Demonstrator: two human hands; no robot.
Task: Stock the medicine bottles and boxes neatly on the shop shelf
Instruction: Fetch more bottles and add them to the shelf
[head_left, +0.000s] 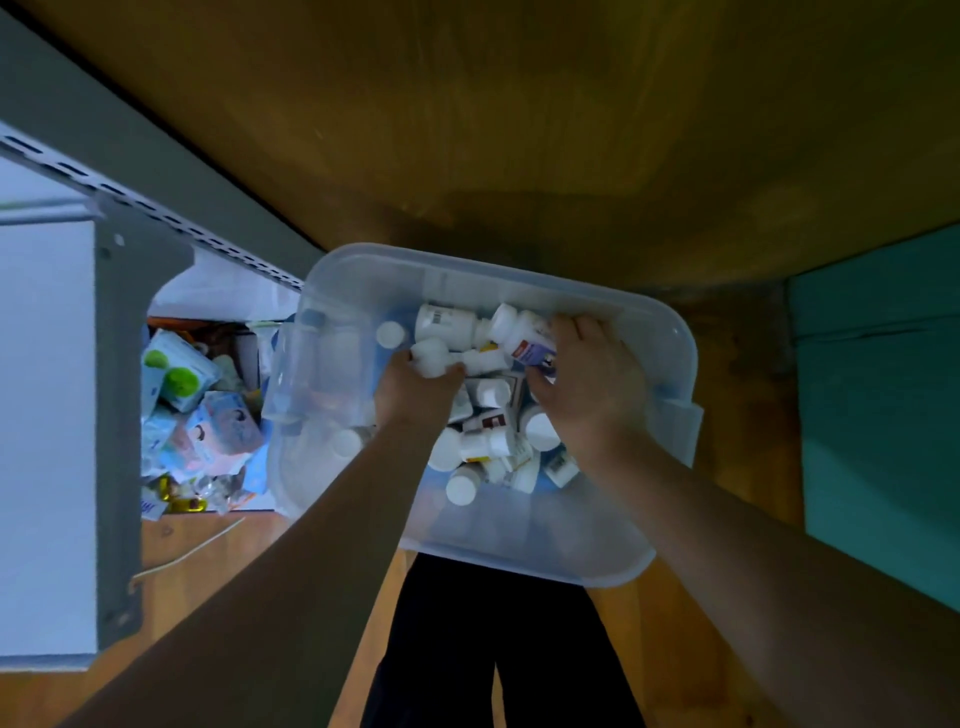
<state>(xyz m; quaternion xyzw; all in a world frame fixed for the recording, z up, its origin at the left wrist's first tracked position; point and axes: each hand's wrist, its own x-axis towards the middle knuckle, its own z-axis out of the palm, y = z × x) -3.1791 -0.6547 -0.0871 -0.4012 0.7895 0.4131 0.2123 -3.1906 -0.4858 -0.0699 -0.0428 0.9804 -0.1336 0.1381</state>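
A clear plastic bin (670, 332) sits on the wooden floor in front of me, filled with several white medicine bottles lying in a heap. My left hand (410, 395) reaches into the bin's middle and is closed around a white bottle (434, 358) by its cap end. My right hand (587, 389) is at the bin's right side, gripping a white bottle with a purple and red label (524, 338). More bottles (483, 447) lie loose below and between my hands.
A grey metal shelf upright with slots (119, 364) and a white shelf board (47, 415) stand at the left. Beneath it a pile of colourful packets and boxes (197, 415) lies on the floor. A teal mat (883, 389) lies right. My dark trousers (493, 649) show below.
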